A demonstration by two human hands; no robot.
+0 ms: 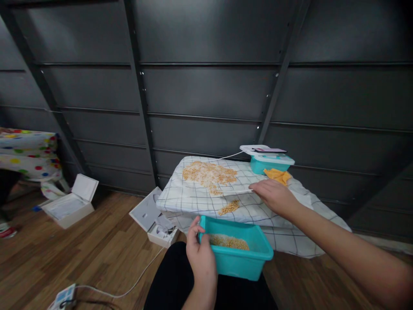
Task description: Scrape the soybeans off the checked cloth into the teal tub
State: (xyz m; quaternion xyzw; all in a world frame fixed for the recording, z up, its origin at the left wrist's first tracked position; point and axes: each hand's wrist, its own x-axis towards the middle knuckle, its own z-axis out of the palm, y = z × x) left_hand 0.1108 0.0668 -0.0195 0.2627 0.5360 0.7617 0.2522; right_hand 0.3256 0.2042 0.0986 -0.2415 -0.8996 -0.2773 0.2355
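My left hand (200,254) grips the left end of a teal plastic bin (240,262), held above my lap at the table's front edge. Inside the bin lies a layer of yellow beans (230,242) with some white grains. My right hand (272,196) is closed on a raised fold of the white checked tablecloth (254,212); the fingertips are partly hidden. On the cloth spreads a pile of yellow beans mixed with white grains (209,175). A smaller patch of beans (229,208) rests in front of the fold, just behind the bin.
A lidded teal box (269,165) with a phone (269,150) on top stands at the back right, beside an orange cloth (278,175). Open white boxes (163,234) and a power strip (64,297) with cables lie on the wooden floor. A dark panelled wall (206,90) rises behind.
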